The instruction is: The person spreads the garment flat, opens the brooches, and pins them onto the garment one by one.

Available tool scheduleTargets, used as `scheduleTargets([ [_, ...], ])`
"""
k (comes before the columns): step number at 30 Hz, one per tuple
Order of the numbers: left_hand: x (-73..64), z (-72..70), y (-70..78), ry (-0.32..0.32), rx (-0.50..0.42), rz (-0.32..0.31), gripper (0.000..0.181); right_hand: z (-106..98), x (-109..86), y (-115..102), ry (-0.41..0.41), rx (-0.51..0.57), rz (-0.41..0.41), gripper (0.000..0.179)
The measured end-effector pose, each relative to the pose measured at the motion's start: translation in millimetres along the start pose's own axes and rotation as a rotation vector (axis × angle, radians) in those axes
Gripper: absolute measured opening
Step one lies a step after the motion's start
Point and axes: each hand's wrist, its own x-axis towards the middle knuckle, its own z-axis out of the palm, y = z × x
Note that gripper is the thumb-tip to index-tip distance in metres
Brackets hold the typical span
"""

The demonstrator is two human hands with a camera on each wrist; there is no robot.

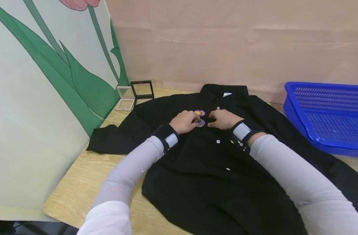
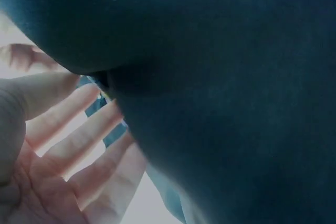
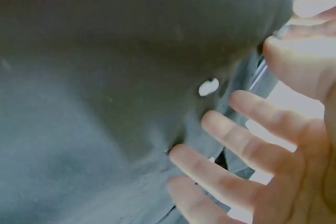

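A black button-up shirt [image 1: 190, 163] lies spread front-up, with white buttons [image 1: 218, 141] down its placket. On its chest is a small purple and yellow oval badge [image 1: 200, 113]. Just below it is a shiny round badge [image 1: 201, 123], which my left hand [image 1: 183, 121] pinches at its left edge between thumb and fingers. My right hand [image 1: 224, 119] rests on the shirt right of the badges, holding nothing. In the right wrist view, its fingers [image 3: 252, 140] are spread lightly against the cloth near a white button [image 3: 208, 87]. The left wrist view shows the left fingertips at the dark cloth.
A blue plastic basket [image 1: 311, 129] stands at the right, by the shirt's sleeve. Two small frames, one black [image 1: 142, 97] and one pale [image 1: 125, 109], stand at the back left of the wooden table [image 1: 76, 182]. A flower-patterned panel [image 1: 49, 107] borders the left side.
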Motion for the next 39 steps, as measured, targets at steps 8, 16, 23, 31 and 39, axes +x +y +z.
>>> scheduleTargets([
  [8, -1.4, 1.7, 5.2, 0.035, 0.213, -0.082, 0.021, 6.1, -6.1, 2.7, -0.200, -0.145, 0.066, 0.084],
  [16, -5.7, 9.3, 0.6, -0.135, 0.364, -0.161, 0.066, 8.5, -9.1, 16.2, -0.205, -0.146, 0.083, 0.094],
  [23, -21.5, 6.2, 3.3, -0.307, 0.399, -0.183, 0.108, 10.0, -10.2, 20.9, -0.202, -0.184, 0.093, 0.093],
  [31, -31.4, 7.0, 2.7, -0.380, 0.365, -0.189, 0.096, 11.5, -10.9, 28.6, -0.208, -0.154, 0.086, 0.093],
  [39, -37.1, -1.2, -2.2, -0.382, 0.329, -0.170, 0.119, 8.7, -17.8, 28.4, -0.239, -0.179, 0.093, 0.096],
])
